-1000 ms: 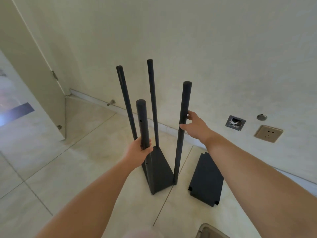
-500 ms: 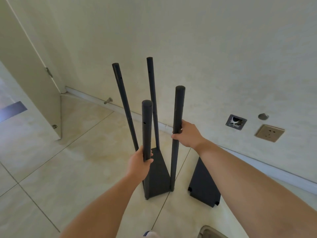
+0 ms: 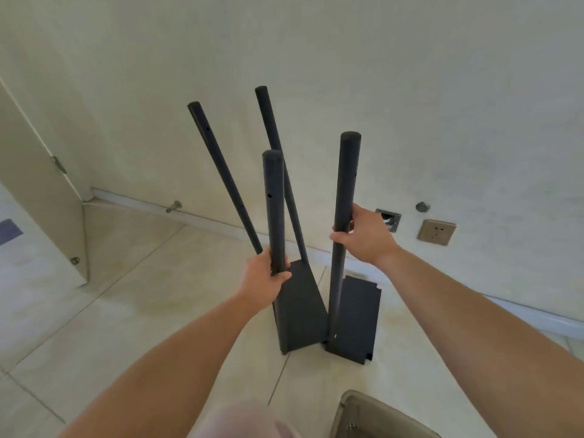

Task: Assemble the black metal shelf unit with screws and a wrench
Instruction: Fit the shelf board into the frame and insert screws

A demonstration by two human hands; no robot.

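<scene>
Floor (image 3: 132, 311) of pale tile runs to a plain wall (image 3: 379, 74), and on it stands the shelf frame (image 3: 300, 308): one black panel at the bottom with four posts rising from its corners, part-built, just off the skirting. Over the last second the frame has turned and shifted right, so its near right post now stands in front of the loose panel (image 3: 357, 320) lying flat beside it; a second ago there was clear tile between the two. The far posts now lean left where they stood nearly straight. I judge that the person is squaring or moving the frame to make ready for the next shelf, not driving any screw.

Count, big to small: two black panels, one fixed in the frame and one loose; four posts, two near and two far; a door (image 3: 34, 191) at the left edge; a tan bin or bag corner (image 3: 363, 415) at the bottom edge, too cropped to name. On the wall are one socket (image 3: 436, 232), one open box (image 3: 388, 219) and one round cap (image 3: 422, 207); at the skirting, one door stop (image 3: 174, 206). No wrench or screws show.

The left hand (image 3: 264, 279) is clenched round the near left post (image 3: 274, 213) low down, thumb across its front. The right hand (image 3: 366, 237) grasps the near right post (image 3: 346, 197) about halfway up, fingers wrapped behind it. Small screw holes dot the posts near their tops, empty.
</scene>
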